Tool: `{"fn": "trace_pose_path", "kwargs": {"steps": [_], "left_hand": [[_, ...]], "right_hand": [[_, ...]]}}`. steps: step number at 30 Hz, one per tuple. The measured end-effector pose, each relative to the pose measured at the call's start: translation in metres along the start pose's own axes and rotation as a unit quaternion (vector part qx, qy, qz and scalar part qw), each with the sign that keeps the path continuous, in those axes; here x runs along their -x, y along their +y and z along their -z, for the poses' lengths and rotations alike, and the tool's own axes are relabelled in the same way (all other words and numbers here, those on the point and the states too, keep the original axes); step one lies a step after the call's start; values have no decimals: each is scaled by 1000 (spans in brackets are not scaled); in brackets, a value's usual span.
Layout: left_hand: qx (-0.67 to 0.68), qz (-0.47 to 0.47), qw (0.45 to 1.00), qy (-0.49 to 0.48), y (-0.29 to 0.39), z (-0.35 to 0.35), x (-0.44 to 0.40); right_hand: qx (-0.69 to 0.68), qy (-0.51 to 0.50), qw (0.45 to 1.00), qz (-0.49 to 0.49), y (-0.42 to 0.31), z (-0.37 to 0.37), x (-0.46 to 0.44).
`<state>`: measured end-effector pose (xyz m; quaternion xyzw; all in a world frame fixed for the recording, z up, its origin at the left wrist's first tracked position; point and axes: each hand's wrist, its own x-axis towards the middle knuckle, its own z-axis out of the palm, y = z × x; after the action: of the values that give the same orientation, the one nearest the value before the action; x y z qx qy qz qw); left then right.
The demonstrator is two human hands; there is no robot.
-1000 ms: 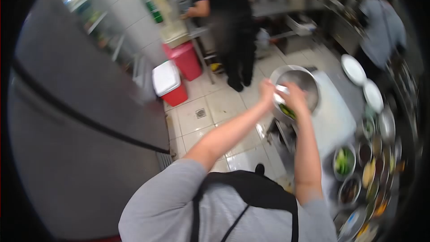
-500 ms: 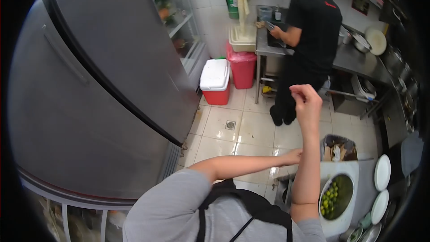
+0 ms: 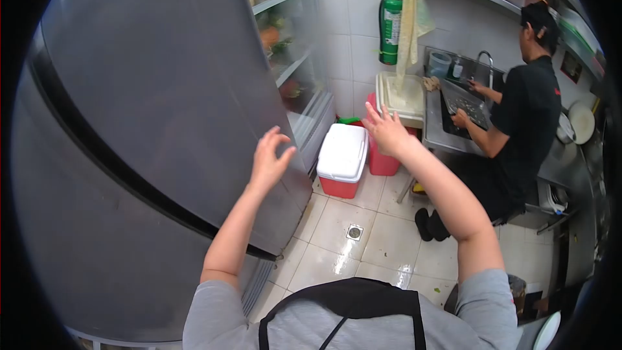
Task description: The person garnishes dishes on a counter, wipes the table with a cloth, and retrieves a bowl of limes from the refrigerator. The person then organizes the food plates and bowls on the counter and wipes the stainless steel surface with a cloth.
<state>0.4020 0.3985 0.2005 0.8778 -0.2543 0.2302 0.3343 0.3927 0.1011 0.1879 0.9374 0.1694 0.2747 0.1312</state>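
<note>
Both of my hands are raised in front of me and hold nothing. My left hand (image 3: 270,161) is open with its fingers apart and slightly curled, in front of the grey steel refrigerator (image 3: 194,91). My right hand (image 3: 389,132) is open too, its fingers spread. In the view it overlaps the cream plastic tub (image 3: 405,94) and the red bin (image 3: 383,163) beneath, with no contact to be seen. Between my hands, lower down on the floor, stands a red cooler with a white lid (image 3: 343,149).
At the sink on the right, a person in black (image 3: 528,110) holds a metal tray (image 3: 468,105). A glass-door fridge (image 3: 291,39) stands beyond the steel one. A green fire extinguisher (image 3: 390,29) hangs on the wall. The tiled floor (image 3: 389,236) looks wet around a drain (image 3: 354,232).
My hands have moved apart and forward, and both now have spread fingers. My view has turned left, so the bowl of green fruit is gone. The person at the sink now holds a tray.
</note>
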Motion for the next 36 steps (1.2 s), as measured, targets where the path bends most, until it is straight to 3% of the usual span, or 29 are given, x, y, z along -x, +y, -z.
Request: {"fn": "trace_pose_path", "kwargs": {"steps": [3, 5, 6, 7, 9, 11, 13, 14, 16, 18, 21, 25, 29, 31, 34, 36], "left_hand": [[-100, -21, 990, 93, -24, 11, -59], [-141, -49, 983, 104, -36, 2, -101], [-149, -41, 982, 109, -39, -4, -125], [-217, -96, 965, 111, -41, -12, -150], [-310, -162, 930, 111, -50, -29, -199], [-395, -152, 900, 104, -70, -42, -249], [-420, -113, 889, 143, -88, -52, -287], [-427, -79, 885, 169, -98, -57, -300], [-465, -73, 860, 196, -117, -66, -315], [-516, -71, 826, 215, -130, -72, -318], [-554, -103, 792, 234, -145, -72, -317], [-546, -91, 799, 237, -142, -73, -315], [-536, -100, 804, 237, -144, -70, -313], [-526, -104, 807, 247, -144, -69, -313], [-476, -144, 825, 268, -139, -72, -310], [-324, -161, 875, 321, -128, -90, -304]], "right_hand": [[-87, -162, 983, -14, 39, 9, -91], [-68, -139, 988, 3, 62, 3, -166], [-75, -47, 996, 22, 71, -13, -206], [-103, -72, 992, 30, 80, -22, -255], [-31, 56, 994, 88, 78, 9, -314], [-53, 222, 961, 156, 85, 0, -397], [-33, 316, 930, 183, 83, -3, -465], [-41, 327, 924, 193, 82, -6, -495], [-61, 438, 860, 253, 79, -16, -547], [-63, 446, 848, 279, 77, -23, -587], [-74, 430, 839, 324, 73, -20, -613], [-76, 391, 857, 327, 59, -14, -624], [-93, 404, 836, 359, 71, -10, -614], [-116, 459, 800, 369, 95, -8, -588], [-182, 533, 767, 308, 137, -15, -524], [-265, 546, 750, 265, 160, -41, -485]]}}
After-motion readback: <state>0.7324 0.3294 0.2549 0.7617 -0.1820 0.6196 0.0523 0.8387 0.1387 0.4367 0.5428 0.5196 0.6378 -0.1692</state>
